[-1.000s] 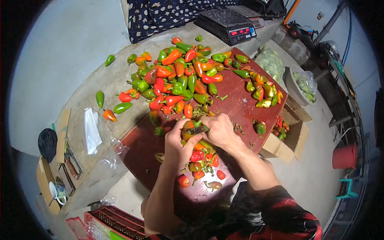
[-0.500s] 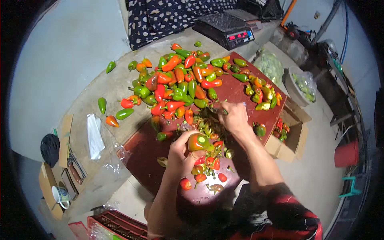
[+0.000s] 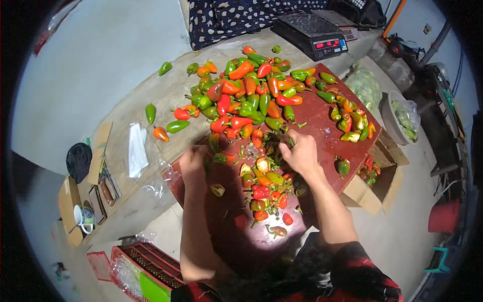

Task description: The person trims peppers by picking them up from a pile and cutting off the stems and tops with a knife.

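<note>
My left hand (image 3: 195, 163) is at the left edge of the red table (image 3: 322, 133), beside a green-and-red pepper (image 3: 223, 158); its fingers are blurred and partly hidden. My right hand (image 3: 300, 152) is closed around a knife handle, of which a small part shows; the blade is hard to make out against the scraps. Between the hands lie green stem scraps and a pepper with a pale cut top (image 3: 262, 164). Below them are several red, orange and green peppers (image 3: 261, 192). A large heap of whole peppers (image 3: 246, 95) spreads beyond my hands.
A scale (image 3: 322, 43) stands at the back. More peppers (image 3: 352, 121) lie on the table's right side, above a cardboard box (image 3: 385, 189). A basin (image 3: 402, 118) stands further right. At left are a plastic bag (image 3: 137, 151), a mug (image 3: 84, 216) and a red crate (image 3: 156, 261).
My left hand has let go of the pepper and moved up and left. A cut pepper now lies among those on the table. The view has shifted, moving the scene rightward.
</note>
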`<state>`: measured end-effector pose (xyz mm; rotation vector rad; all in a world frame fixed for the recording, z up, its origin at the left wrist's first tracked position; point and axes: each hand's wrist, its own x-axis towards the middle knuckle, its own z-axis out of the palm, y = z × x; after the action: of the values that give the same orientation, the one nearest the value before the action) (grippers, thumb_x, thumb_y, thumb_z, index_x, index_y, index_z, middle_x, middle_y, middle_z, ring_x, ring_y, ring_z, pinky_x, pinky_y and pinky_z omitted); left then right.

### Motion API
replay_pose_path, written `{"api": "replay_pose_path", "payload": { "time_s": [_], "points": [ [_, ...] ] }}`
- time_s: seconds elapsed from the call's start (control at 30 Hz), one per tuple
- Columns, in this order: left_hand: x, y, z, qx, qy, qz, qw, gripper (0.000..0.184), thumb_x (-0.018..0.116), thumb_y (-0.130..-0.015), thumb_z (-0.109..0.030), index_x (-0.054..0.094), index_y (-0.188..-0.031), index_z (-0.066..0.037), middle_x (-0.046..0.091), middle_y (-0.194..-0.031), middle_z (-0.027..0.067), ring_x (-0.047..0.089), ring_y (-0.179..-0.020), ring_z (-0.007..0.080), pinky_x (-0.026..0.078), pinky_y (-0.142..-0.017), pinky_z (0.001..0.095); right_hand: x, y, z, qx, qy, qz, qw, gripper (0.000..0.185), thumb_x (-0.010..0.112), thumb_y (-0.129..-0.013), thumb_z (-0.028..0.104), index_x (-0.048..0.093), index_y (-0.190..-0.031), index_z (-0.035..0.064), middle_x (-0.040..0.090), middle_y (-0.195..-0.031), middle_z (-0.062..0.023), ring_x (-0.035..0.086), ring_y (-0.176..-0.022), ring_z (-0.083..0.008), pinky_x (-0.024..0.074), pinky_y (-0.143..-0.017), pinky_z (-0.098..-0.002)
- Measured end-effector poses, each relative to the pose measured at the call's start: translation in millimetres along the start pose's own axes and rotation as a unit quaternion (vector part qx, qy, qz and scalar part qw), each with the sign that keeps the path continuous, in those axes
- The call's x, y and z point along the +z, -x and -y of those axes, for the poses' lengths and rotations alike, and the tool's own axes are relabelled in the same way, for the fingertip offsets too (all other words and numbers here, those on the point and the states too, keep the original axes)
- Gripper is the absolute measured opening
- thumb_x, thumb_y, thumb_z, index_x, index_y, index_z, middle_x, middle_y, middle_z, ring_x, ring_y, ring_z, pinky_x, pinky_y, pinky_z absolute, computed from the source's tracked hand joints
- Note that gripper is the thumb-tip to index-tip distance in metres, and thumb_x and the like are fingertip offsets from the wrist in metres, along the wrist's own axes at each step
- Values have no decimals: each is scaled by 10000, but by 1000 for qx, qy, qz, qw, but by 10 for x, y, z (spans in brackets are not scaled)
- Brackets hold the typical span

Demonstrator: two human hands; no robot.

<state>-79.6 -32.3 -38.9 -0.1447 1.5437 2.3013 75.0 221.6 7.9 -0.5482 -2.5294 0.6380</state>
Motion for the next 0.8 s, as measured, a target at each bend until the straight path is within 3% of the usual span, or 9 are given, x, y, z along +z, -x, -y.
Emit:
{"api": "replay_pose_path", "payload": {
  "time_s": [0.07, 0.1, 0.17, 0.4, 0.47, 0.5, 0.57, 0.7, 0.8],
  "points": [
    [-47, 2, 117, 216, -456, 29, 863, 273, 674, -833, -154, 638, -1082, -48, 631, -824, 111, 650, -716, 268, 532, -652, 435, 4, 11, 11, -15, -15, 15, 1000, 185, 700, -751, 159, 620, -820, 6, 644, -717, -226, 658, -719, -415, 526, -660, -473],
    [36, 98, 93, 216, -459, 31, 861, 273, 674, -833, -154, 638, -1082, -48, 631, -824, 111, 650, -716, 268, 532, -652, 435, -1, 10, 20, -8, -13, 24, 1000, 193, 697, -757, 178, 635, -843, 17, 646, -716, -227, 661, -719, -413, 530, -669, -481],
    [306, 339, -2, 354, -613, 51, 705, 262, 696, -811, -142, 673, -1070, -105, 604, -974, 124, 661, -781, 324, 537, -682, 457, -22, 17, 26, -14, -18, 23, 999, 203, 706, -770, 202, 626, -835, 27, 645, -698, -218, 658, -699, -415, 531, -661, -502],
    [388, 252, 119, 198, -765, 70, 608, 367, 727, -778, -127, 665, -1140, -143, 585, -1081, 130, 648, -868, 370, 545, -758, 477, -37, 35, 86, -38, -14, 57, 998, 214, 696, -795, 251, 632, -852, 54, 651, -679, -202, 655, -672, -419, 539, -653, -524],
    [281, 113, 190, 272, -589, 136, 749, 315, 682, -847, -156, 647, -1153, -88, 632, -1090, 112, 662, -873, 327, 551, -789, 427, -37, 27, 85, -30, -8, 66, 997, 213, 698, -794, 252, 634, -858, 59, 649, -676, -204, 655, -673, -421, 538, -651, -526],
    [343, 144, 168, 272, -589, 138, 748, 315, 682, -847, -156, 647, -1153, -88, 632, -1090, 112, 662, -873, 327, 551, -789, 427, -29, 29, 86, -32, -17, 80, 996, 205, 697, -798, 245, 637, -869, 63, 648, -675, -207, 655, -675, -422, 538, -647, -524],
    [580, 327, 77, 86, -198, 194, 957, 259, 608, -931, -176, 635, -1139, -23, 672, -1082, 91, 664, -896, 261, 545, -812, 361, -7, 44, 116, -34, -23, 93, 995, 197, 695, -801, 239, 639, -880, 68, 648, -674, -211, 654, -677, -423, 538, -643, -522],
    [743, 542, 108, -54, 36, 178, 982, 262, 556, -982, -195, 619, -1150, -5, 683, -1048, 76, 657, -912, 221, 548, -802, 346, 80, 104, 173, -86, -8, 85, 993, 171, 698, -777, 192, 603, -849, 68, 646, -682, -183, 659, -676, -396, 531, -612, -506],
    [679, 569, 337, -230, 256, 185, 920, 289, 559, -986, -233, 598, -1196, -37, 675, -1051, 90, 653, -920, 226, 544, -790, 354, 217, 135, 154, -164, -8, 42, 986, 199, 712, -718, 162, 550, -791, 73, 617, -671, -143, 644, -651, -367, 513, -577, -487]
  ]
}}
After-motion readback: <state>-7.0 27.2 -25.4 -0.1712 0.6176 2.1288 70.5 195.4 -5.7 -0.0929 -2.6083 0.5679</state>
